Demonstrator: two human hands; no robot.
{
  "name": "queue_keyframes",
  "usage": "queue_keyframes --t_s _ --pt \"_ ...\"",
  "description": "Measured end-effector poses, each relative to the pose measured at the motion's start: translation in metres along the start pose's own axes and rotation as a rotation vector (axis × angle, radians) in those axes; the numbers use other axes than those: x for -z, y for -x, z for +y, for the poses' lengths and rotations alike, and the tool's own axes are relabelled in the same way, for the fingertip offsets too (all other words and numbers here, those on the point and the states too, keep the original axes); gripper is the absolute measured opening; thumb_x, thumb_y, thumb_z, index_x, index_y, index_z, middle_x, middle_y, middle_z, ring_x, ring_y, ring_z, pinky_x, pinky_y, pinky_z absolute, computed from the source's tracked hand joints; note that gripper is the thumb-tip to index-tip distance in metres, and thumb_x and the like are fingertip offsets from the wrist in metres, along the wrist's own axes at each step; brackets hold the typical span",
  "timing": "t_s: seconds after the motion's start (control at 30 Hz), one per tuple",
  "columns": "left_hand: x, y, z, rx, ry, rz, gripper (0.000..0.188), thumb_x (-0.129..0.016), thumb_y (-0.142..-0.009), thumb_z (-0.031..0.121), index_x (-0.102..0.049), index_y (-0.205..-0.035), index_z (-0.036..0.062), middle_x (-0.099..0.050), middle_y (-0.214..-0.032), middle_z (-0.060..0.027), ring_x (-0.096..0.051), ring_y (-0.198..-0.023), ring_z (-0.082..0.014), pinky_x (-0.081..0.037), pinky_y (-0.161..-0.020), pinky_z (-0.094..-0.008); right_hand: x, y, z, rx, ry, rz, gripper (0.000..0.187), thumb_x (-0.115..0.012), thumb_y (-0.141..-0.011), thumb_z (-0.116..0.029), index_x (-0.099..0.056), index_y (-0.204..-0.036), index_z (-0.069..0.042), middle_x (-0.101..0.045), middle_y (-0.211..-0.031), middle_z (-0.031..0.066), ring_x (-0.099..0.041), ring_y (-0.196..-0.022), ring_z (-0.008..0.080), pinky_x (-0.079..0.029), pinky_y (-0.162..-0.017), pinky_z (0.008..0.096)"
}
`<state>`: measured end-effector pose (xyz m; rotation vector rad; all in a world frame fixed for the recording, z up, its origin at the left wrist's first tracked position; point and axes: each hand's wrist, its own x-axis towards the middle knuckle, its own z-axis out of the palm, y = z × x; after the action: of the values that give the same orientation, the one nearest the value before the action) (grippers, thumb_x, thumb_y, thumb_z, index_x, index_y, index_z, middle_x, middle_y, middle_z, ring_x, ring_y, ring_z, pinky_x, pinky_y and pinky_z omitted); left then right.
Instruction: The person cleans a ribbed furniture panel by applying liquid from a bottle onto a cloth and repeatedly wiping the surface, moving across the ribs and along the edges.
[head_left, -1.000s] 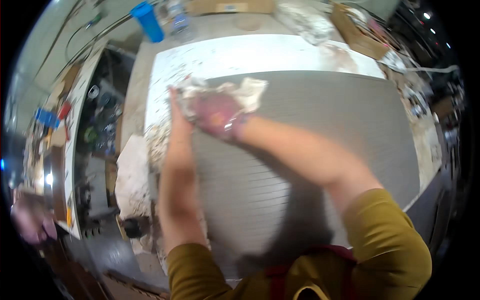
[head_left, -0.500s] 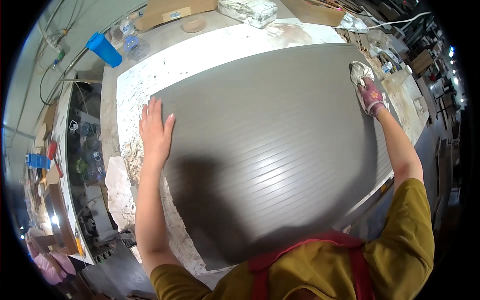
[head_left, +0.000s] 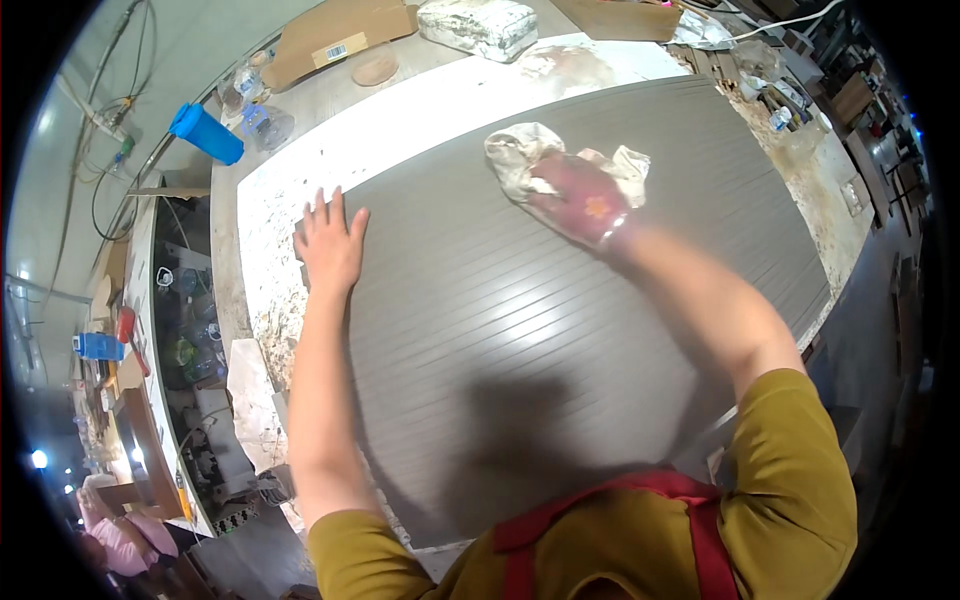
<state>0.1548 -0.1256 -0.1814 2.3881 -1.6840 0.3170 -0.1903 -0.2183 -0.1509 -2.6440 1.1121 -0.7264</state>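
A large grey panel (head_left: 450, 270) with fine parallel grooves lies flat before me on a paint-spotted white board (head_left: 275, 190). My bare left hand (head_left: 333, 245) rests at the panel's left edge, its fingers stretched out and apart. On the far middle of the panel, my right hand (head_left: 580, 200), in a purple-pink glove with a flower mark, presses a crumpled whitish cloth (head_left: 515, 160) against the surface. Cloth shows on both sides of the glove. Motion blurs the right hand and forearm, and the fingertips are partly lost in the folds.
At the far left stand a tilted blue cup (head_left: 207, 133) and a clear plastic bottle (head_left: 267, 127). Behind the panel are a cardboard box (head_left: 340, 40) and a stained white block (head_left: 478, 28). Small scraps and tools crowd the right table edge. A person in pink (head_left: 130, 540) is at lower left.
My gloved right hand has swept the cloth leftward from the panel's far right edge to its far middle. My left hand stays at the left edge while the view has shifted slightly.
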Motion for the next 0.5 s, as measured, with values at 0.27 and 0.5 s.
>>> queue_keyframes --t_s 0.27,0.5 --pt "-0.009 -0.019 0.011 -0.004 0.022 -0.086 0.057 -0.038 -0.094 0.051 -0.039 -0.139 0.0165 -0.039 -0.141 -0.011 -0.031 -0.133 -0.0307 -0.022 -0.106 -0.0563 0.029 -0.011 0.102 -0.553 -0.272 0.073 0.033 -0.055 -0.09 -0.03 -0.057 -0.112 -0.005 -0.063 -0.101 0.0182 -0.063 -0.088 0.0247 -0.05 -0.077 0.0357" --pt "-0.017 -0.018 -0.01 -0.029 -0.06 -0.055 0.051 -0.038 -0.095 0.045 -0.041 -0.138 0.0187 -0.042 -0.138 -0.0072 -0.034 -0.131 -0.0252 -0.025 -0.104 -0.0515 -0.077 -0.079 -0.115 0.263 0.1 -0.159 0.015 -0.048 -0.088 -0.015 -0.062 -0.089 -0.01 -0.065 -0.092 0.0093 -0.064 -0.089 0.0205 -0.047 -0.075 0.0308"
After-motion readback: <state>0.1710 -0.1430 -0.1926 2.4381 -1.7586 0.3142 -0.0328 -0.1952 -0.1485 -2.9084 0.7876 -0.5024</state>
